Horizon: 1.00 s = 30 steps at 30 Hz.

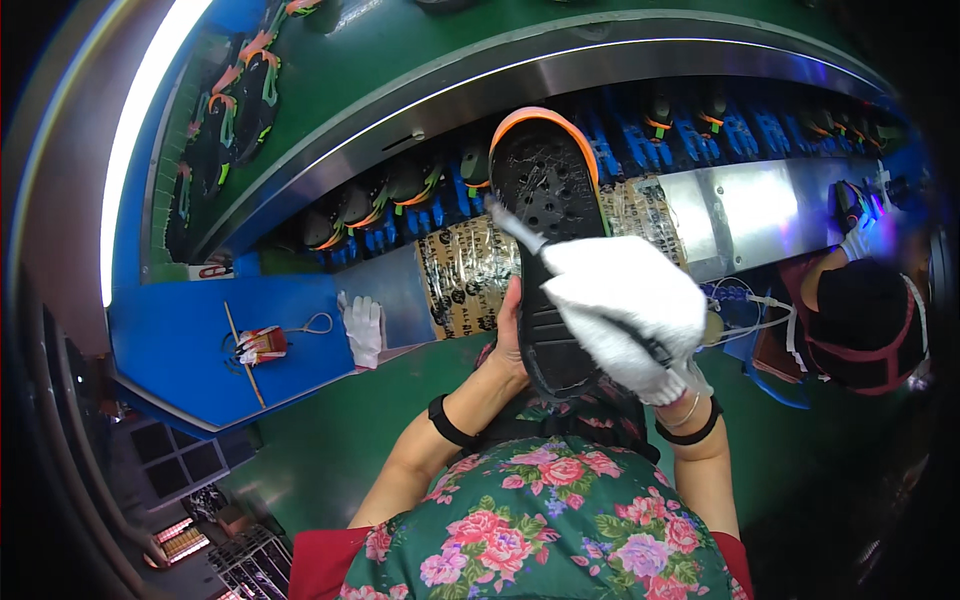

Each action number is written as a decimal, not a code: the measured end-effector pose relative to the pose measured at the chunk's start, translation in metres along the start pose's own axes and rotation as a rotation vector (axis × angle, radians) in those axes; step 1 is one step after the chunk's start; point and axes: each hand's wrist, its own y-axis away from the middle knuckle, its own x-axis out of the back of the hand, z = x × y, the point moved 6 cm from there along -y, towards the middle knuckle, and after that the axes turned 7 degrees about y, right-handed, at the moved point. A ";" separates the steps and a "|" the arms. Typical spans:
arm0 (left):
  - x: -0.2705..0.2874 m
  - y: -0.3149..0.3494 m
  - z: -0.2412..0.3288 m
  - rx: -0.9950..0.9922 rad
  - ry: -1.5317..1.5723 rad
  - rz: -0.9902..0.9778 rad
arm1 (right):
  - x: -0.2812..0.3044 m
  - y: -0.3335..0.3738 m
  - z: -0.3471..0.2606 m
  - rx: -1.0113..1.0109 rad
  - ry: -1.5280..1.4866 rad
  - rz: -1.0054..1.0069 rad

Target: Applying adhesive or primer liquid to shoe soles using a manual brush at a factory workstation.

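A long black shoe with an orange rim round its toe is held up in front of me, its flat underside with several holes facing up. My bare left hand grips its left edge, the thumb showing and the other fingers hidden beneath. Above the shoe, my right hand in a white glove is closed round a thin pale brush. The brush tip reaches the shoe's left edge near the toe; whether it touches cannot be made out.
Behind the shoe runs a metal ledge partly covered with printed brown tape. Shoes on blue holders line the conveyor beyond. A blue table at left carries a white glove and a small red packet. Another person works at right.
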 end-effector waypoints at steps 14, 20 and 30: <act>-0.020 -0.024 0.028 -0.115 -0.243 0.178 | -0.009 0.004 0.017 0.048 0.059 0.088; -0.021 -0.035 0.035 -0.129 -0.224 0.176 | -0.023 0.013 0.030 -0.005 -0.158 0.060; -0.053 -0.061 0.035 -0.164 -0.258 -0.029 | -0.029 0.019 0.026 -0.015 -0.229 0.051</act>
